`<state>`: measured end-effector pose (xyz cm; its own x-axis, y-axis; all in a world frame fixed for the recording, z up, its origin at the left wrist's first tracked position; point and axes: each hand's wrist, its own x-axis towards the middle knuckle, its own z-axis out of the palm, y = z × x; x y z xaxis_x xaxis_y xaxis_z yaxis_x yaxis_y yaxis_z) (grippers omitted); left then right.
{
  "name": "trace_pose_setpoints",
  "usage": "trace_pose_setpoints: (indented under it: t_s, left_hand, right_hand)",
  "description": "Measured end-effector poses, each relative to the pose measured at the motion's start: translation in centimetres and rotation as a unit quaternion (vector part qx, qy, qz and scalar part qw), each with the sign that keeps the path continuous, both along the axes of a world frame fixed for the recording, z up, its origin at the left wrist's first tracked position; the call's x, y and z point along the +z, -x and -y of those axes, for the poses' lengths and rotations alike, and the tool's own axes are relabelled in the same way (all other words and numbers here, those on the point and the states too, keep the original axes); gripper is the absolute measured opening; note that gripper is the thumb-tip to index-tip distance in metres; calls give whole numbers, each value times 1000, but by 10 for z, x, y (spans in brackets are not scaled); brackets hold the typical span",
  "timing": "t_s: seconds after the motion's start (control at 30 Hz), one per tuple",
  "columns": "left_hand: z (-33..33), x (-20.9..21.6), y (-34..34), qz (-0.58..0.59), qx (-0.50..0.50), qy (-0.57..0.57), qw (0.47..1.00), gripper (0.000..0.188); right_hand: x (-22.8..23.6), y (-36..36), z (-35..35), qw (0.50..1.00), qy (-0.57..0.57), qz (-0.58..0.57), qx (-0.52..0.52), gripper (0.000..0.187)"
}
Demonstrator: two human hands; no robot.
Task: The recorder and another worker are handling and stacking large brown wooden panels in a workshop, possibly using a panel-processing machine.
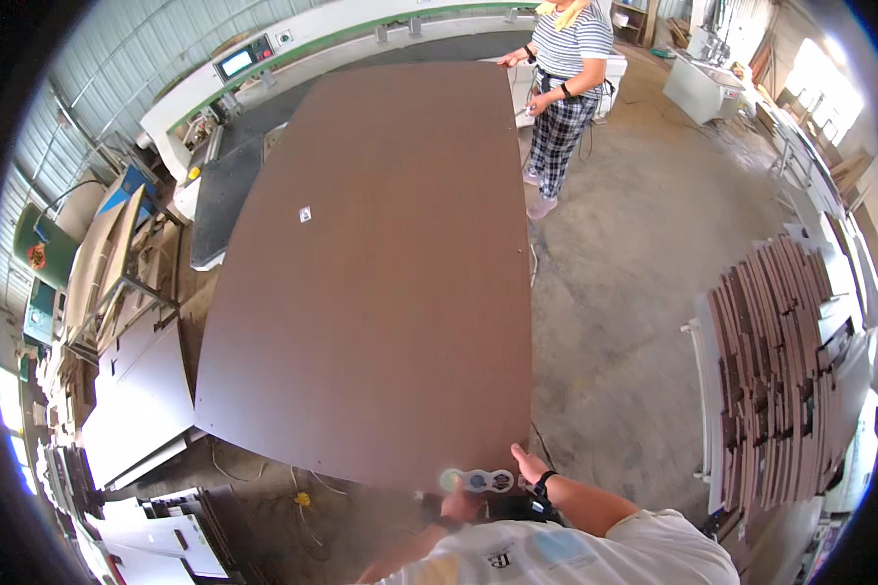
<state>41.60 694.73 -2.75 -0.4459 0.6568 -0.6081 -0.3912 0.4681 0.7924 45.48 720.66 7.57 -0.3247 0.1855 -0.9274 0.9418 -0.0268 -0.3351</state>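
A large brown board (390, 263) stretches away from me, its far part over the dark bed of a machine. At its near right corner my right hand (531, 466) grips the edge, thumb on top and fingers mostly hidden. My left hand (461, 503) is low at the near edge, smeared by motion, so its fingers cannot be made out. Next to it is a pale strip with three round discs (476, 480); whether the hand holds it is unclear. A small white label (305, 214) sits on the board.
At the far right corner a person in a striped shirt (576, 49) has a hand at the board. Behind runs a machine beam (332, 29) with a control panel (247, 58). Stacked brown boards (771, 370) stand right; white panels (146, 400) lean left. Cables (307, 512) lie on the floor.
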Motion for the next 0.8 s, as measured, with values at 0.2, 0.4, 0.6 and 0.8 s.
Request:
trace_pose_setpoints:
  t_s: [0.2,0.4,0.6,0.8]
  left_hand:
    - [71,91,15,-103,111,162,975,64]
    - [170,93,43,99,417,169,888,54]
    - [258,94,100,62,566,127,812,35]
    - [296,103,151,1,580,115,806,46]
  right_hand:
    - [84,12,97,964,191,-107,-152,73]
    - [-13,33,141,968,225,-84,-65,62]
    - [-38,113,148,961,191,-121,-158,62]
    - [1,168,167,956,167,-103,-220,61]
